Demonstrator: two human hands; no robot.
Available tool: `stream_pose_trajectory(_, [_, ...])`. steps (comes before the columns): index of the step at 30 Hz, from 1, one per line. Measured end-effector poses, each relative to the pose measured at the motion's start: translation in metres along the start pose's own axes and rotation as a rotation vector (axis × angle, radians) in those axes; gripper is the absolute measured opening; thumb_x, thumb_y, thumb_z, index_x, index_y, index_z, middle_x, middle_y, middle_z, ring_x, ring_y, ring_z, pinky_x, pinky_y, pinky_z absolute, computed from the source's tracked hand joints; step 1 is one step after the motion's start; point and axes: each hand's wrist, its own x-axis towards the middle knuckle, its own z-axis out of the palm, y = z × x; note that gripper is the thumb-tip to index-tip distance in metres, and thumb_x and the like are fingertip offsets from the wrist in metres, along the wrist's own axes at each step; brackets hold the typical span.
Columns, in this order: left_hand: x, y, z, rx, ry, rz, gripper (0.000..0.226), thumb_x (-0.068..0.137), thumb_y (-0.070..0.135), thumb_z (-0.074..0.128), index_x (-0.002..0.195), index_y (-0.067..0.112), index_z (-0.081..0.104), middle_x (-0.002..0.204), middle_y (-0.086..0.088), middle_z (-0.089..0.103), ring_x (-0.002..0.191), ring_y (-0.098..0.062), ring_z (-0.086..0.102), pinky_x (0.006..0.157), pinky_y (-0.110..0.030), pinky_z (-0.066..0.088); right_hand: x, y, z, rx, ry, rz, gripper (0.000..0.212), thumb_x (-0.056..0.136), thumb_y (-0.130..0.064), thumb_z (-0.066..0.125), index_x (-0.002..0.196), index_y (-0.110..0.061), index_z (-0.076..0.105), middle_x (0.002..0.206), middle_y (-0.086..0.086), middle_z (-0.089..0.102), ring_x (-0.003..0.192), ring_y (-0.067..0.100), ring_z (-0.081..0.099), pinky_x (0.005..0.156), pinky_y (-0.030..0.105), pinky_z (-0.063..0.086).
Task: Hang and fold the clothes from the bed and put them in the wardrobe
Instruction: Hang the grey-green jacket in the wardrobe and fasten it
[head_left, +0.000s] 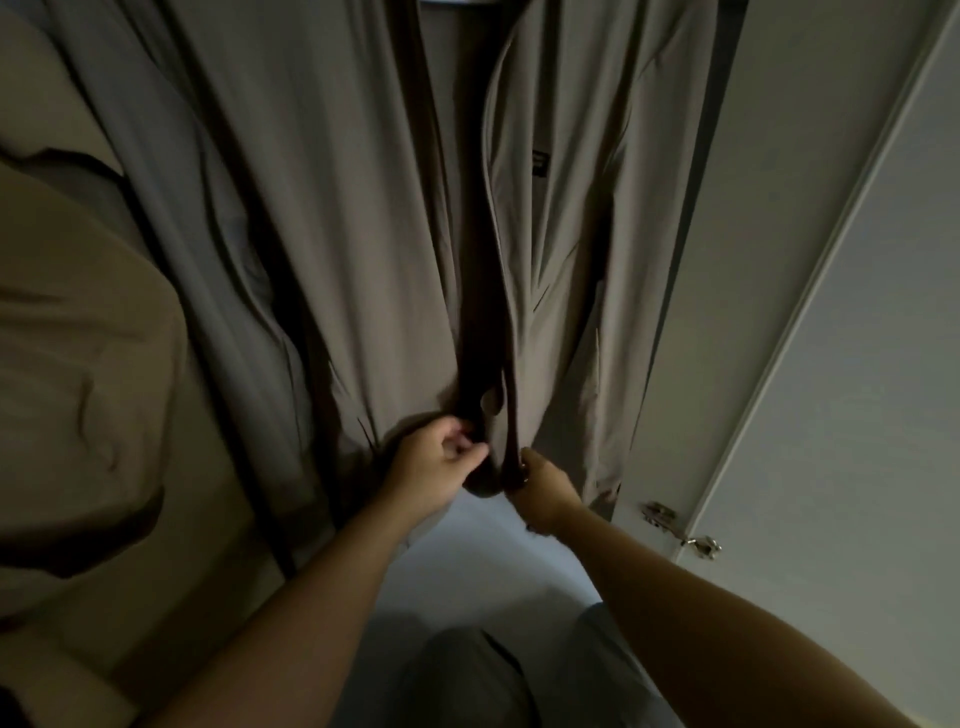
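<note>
Far left, a beige garment (78, 338) hangs or bulges in shadow, just beside the work and not touched. Next to it is the grey jacket (322, 208), hanging inside the wardrobe. Its long axis is vertical, from somewhere above the frame down to the hem at the hands. The front is open, two panels with a dark gap between them. The hanger is not in view. The left hand (441, 457) is at the bottom of the left panel, forearm reaching up and forward, fingers curled with the thumb closed against them. It appears to pinch that front edge, though the light is dim. Across the gap, close by and slightly lower in the frame, the right hand (540, 488) grips the lower end of the right panel's dark front edge, wrist turned inward. Both hands are equally near the hem, on either side of the opening, which itself lies straight ahead and runs upward from them. Likely step: bring the two lower edges together to close or straighten the front, so the relation that matters is the narrow gap between the hands. Higher on the right panel is a small dark label (540, 163). Right of the jacket stands the open pale wardrobe door (857, 312) with a metal hinge (658, 514) near the right forearm.
</note>
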Motion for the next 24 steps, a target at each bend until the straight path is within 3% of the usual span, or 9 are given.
stream_pose_trajectory(2, [-0.009,0.01,0.009,-0.116,-0.116,-0.085,0.059,0.081,0.04,0.081,0.131,0.019,0.058,0.115,0.007,0.068,0.104,-0.013,0.066,0.094,-0.033,0.056,-0.02,0.003,0.015,-0.117,-0.049,-0.093,0.046,0.094,-0.017,0.056,0.138,-0.026,0.046,0.119,0.006,0.064,0.098,0.021,0.066,0.078,0.031,0.056])
stream_pose_trajectory(4, [-0.014,0.012,0.016,-0.044,-0.188,-0.145,0.09,0.064,0.068,0.081,0.136,0.023,0.052,0.122,0.012,0.062,0.113,-0.014,0.062,0.099,-0.035,0.053,-0.038,0.005,0.03,-0.155,-0.091,-0.158,0.039,0.092,-0.013,0.057,0.13,-0.022,0.051,0.113,0.002,0.062,0.096,0.019,0.063,0.078,0.029,0.051])
stream_pose_trajectory(6, [-0.014,0.008,0.02,-0.013,-0.195,-0.189,0.104,0.053,0.08,0.077,0.138,0.026,0.05,0.129,0.012,0.061,0.12,-0.014,0.059,0.104,-0.04,0.049,-0.052,0.009,0.043,-0.121,-0.164,-0.165,0.028,0.091,-0.018,0.058,0.118,-0.025,0.054,0.108,-0.002,0.063,0.093,0.016,0.062,0.082,0.032,0.053])
stream_pose_trajectory(10, [-0.012,0.004,0.022,-0.184,-0.158,-0.231,0.079,0.069,0.057,0.081,0.137,0.028,0.053,0.128,0.011,0.064,0.117,-0.011,0.06,0.106,-0.036,0.046,-0.063,0.021,0.061,-0.051,-0.325,-0.146,0.014,0.096,-0.028,0.058,0.109,-0.033,0.058,0.105,-0.005,0.068,0.093,0.011,0.066,0.092,0.035,0.055])
stream_pose_trajectory(12, [-0.008,0.002,0.023,-0.403,-0.132,-0.293,0.058,0.08,0.032,0.08,0.132,0.02,0.057,0.126,0.0,0.067,0.114,-0.017,0.064,0.106,-0.037,0.047,-0.066,0.025,0.068,-0.047,-0.332,-0.128,0.013,0.097,-0.03,0.058,0.106,-0.039,0.055,0.105,-0.007,0.065,0.095,0.009,0.063,0.094,0.036,0.053])
stream_pose_trajectory(14, [-0.006,0.002,0.026,-0.592,-0.071,-0.35,0.06,0.081,0.02,0.077,0.134,0.011,0.052,0.128,-0.01,0.066,0.117,-0.028,0.062,0.106,-0.042,0.047,-0.067,0.03,0.073,-0.058,-0.319,-0.111,0.014,0.097,-0.03,0.056,0.107,-0.04,0.051,0.104,-0.006,0.062,0.094,0.008,0.06,0.093,0.036,0.052])
stream_pose_trajectory(17, [-0.017,0.017,0.028,-0.296,0.06,-0.141,0.072,0.088,0.032,0.074,0.141,0.021,0.027,0.127,0.0,0.056,0.113,-0.02,0.057,0.097,-0.035,0.047,-0.069,0.031,0.077,0.011,-0.311,-0.024,0.021,0.099,-0.033,0.057,0.119,-0.035,0.05,0.103,-0.002,0.065,0.087,0.01,0.066,0.082,0.03,0.056])
stream_pose_trajectory(20, [-0.019,0.027,0.027,0.065,0.288,0.046,0.051,0.096,0.036,0.064,0.138,0.013,0.045,0.129,0.003,0.053,0.111,-0.011,0.054,0.092,-0.026,0.042,-0.071,0.03,0.081,0.143,-0.283,0.102,0.029,0.097,-0.037,0.062,0.122,-0.026,0.051,0.098,0.001,0.07,0.074,0.01,0.072,0.062,0.021,0.055])
stream_pose_trajectory(24, [-0.006,0.027,0.02,-0.154,0.068,-0.07,0.027,0.1,0.036,0.058,0.116,0.016,0.065,0.106,0.004,0.068,0.107,-0.018,0.064,0.092,-0.03,0.048,-0.071,0.032,0.084,0.299,-0.209,0.214,0.03,0.092,-0.04,0.069,0.109,-0.019,0.056,0.092,0.002,0.073,0.07,0.009,0.073,0.056,0.019,0.053])
